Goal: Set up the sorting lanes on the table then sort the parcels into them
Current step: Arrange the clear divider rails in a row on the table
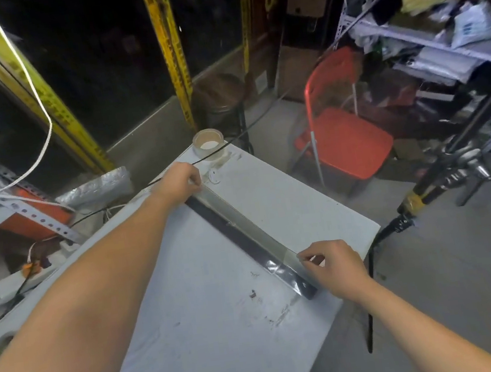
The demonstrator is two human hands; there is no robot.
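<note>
The left hand (180,183) is closed, fingers pinched on the far end of a clear tape strip (242,222), near the tabletop's (193,317) far edge. The right hand (334,266) is likewise closed, thumb and fingers pinching the strip's near end close to the right edge. The strip runs stretched between both hands, along a dark gap (228,228) that crosses the pale tabletop diagonally; whether the strip touches the surface along its length cannot be told. Just beyond the left hand a tape roll (208,144) stands on the far corner, with a black cable (232,139) crossing over it. Off the tabletop to the right stand a red chair (346,141) and shelves (444,44) loaded with bags.
</note>
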